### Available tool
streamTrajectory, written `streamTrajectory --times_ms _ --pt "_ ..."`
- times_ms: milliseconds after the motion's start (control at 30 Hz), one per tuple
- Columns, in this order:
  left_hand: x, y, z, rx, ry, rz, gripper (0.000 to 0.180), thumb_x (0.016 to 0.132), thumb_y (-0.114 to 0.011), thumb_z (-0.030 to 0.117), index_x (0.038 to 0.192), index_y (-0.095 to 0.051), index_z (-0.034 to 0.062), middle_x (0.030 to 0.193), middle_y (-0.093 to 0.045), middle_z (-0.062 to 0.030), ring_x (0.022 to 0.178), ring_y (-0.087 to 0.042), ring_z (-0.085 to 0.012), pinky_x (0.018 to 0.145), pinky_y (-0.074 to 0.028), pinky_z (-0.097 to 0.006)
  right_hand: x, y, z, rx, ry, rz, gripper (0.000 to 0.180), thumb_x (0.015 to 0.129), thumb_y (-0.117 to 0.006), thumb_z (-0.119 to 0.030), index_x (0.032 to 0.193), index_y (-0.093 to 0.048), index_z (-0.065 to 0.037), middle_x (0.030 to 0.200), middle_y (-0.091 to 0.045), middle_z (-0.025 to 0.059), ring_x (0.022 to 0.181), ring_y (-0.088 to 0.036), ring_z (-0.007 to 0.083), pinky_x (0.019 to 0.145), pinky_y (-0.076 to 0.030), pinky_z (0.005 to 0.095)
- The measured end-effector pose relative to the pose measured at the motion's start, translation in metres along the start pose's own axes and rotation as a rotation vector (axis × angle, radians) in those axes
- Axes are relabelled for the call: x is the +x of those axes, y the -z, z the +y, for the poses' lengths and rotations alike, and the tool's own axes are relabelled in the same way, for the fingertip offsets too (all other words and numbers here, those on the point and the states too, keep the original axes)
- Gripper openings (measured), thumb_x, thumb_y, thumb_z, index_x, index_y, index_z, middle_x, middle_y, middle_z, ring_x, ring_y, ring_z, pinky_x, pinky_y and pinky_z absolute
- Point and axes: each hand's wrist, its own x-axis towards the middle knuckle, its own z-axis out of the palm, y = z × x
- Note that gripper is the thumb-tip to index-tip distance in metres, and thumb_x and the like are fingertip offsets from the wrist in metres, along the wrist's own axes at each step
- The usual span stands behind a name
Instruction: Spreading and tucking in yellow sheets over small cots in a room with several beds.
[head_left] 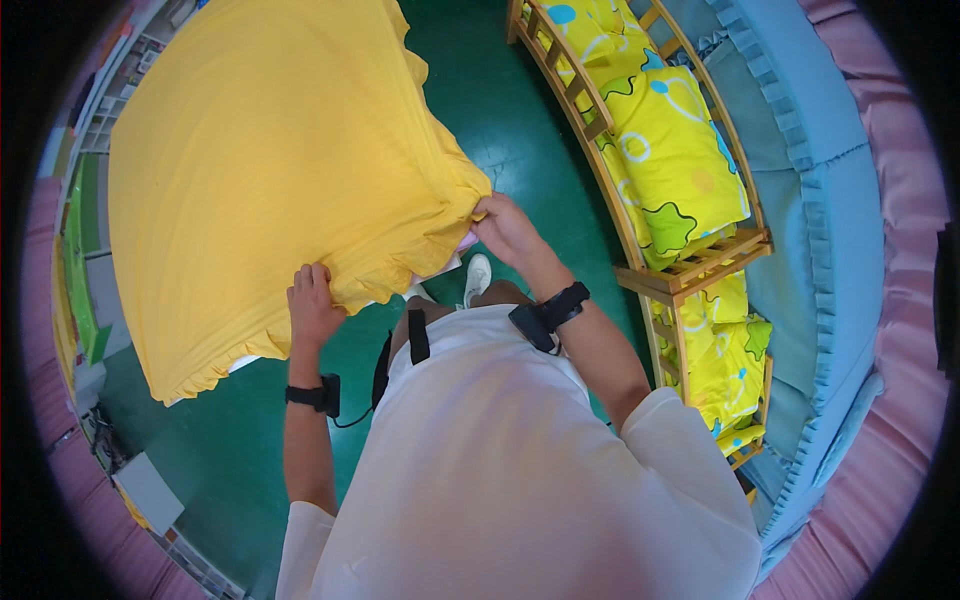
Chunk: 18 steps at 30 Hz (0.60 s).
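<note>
A large yellow cloth cover with a gathered, ruffled edge lies spread over something flat and roughly rectangular in front of me. My right hand pinches the cover at its near right corner. At the near edge, further left, my left hand has its fingers curled over the gathered cloth. Bits of white and pink show from beneath the hem near my right hand. What lies under the rest of the cover is hidden.
Small wooden beds with yellow patterned bedding stand to my right. Beyond them hang blue drapes and pink drapes. Shelves line the far left. A white box-like object stands at lower left on the green floor.
</note>
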Motion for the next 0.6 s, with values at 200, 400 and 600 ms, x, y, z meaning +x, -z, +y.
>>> streamTrajectory --times_ms 200,400,600 --pt "-0.002 0.003 0.015 0.105 0.055 -0.026 0.050 0.056 -0.068 0.011 0.100 -0.044 0.0077 0.096 -0.046 -0.0112 0.097 -0.049 -0.0321 0.075 -0.041 -0.044 0.001 -0.020 -0.001 0.158 -0.178 0.070 0.044 0.086 -0.046 -0.012 0.127 -0.045 0.001 0.122 -0.057 0.0101 0.112 -0.056 0.0244 0.098 -0.042 0.0378" --pt "0.002 0.008 0.032 0.086 0.100 -0.053 0.054 0.057 -0.073 0.018 0.101 -0.044 0.0074 0.098 -0.046 -0.0110 0.097 -0.049 -0.0313 0.073 -0.043 -0.046 -0.003 -0.039 0.000 -0.511 0.049 0.063 0.046 0.088 -0.057 -0.027 0.126 -0.051 0.000 0.120 -0.060 0.0121 0.109 -0.059 0.0237 0.092 -0.045 0.0389" --pt "-0.001 0.003 0.029 0.135 0.159 -0.038 0.058 0.059 -0.078 0.028 0.103 -0.044 0.0076 0.099 -0.047 -0.0101 0.099 -0.049 -0.0305 0.072 -0.044 -0.047 -0.009 -0.054 -0.012 -1.371 -0.081 0.341 0.045 0.080 -0.063 -0.031 0.103 -0.060 0.008 0.105 -0.063 0.0267 0.099 -0.061 0.0389 0.083 -0.048 0.0409"
